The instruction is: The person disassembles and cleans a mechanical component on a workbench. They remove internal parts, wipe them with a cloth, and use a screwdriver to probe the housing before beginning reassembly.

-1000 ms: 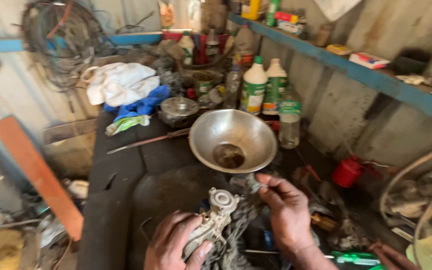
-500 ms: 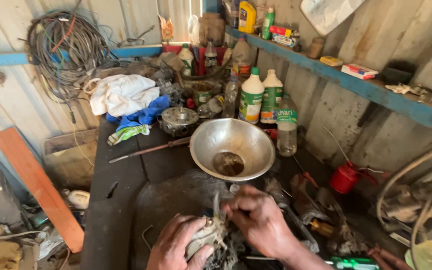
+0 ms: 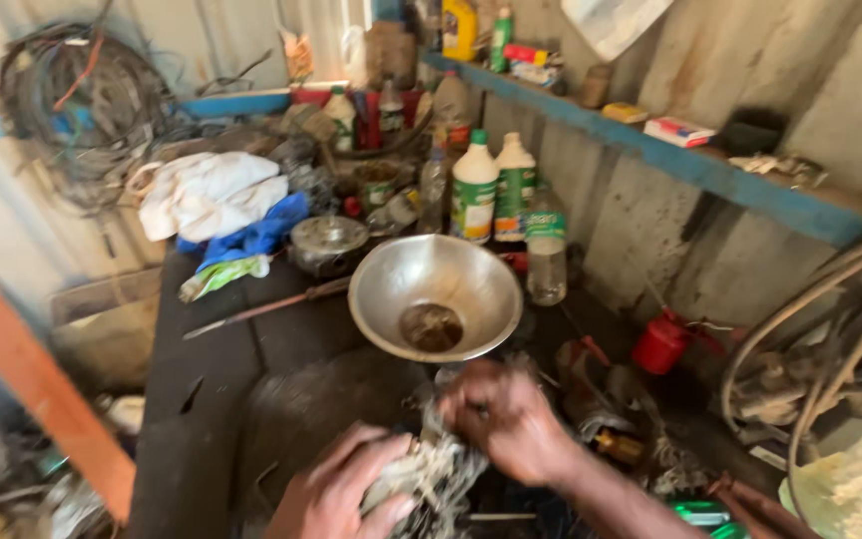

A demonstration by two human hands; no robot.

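An orange board (image 3: 37,394) leans off the left edge of the bench (image 3: 212,399), with a wire coil (image 3: 77,95) hanging on the wall above the bench's far left corner. On the far left part of the bench lie a white cloth (image 3: 207,190) and, touching it, a blue cloth (image 3: 251,238); just beside them sits a round metal part (image 3: 328,243). A thin rod (image 3: 266,307) lies across the bench, its long axis running from lower left up toward the steel bowl (image 3: 436,294). The bowl stands near the bench's middle, upright, with dark residue at its bottom. At the near edge, the left hand (image 3: 336,489) is wrapped under a pale grey metal part (image 3: 431,469), fingers curled around its lower side. The part is blurred; its long axis appears to run from the near edge up toward the bowl, though which end leads cannot be told. The right hand (image 3: 511,419) is closed over the part's upper end, fingers bent and pressed together on it; what the fingertips pinch cannot be told. Behind the bowl stand two white bottles (image 3: 496,190) with green caps and a clear bottle (image 3: 547,255), all upright near the far right wall. A red can (image 3: 662,344) sits toward the right edge, below a blue shelf (image 3: 670,155).
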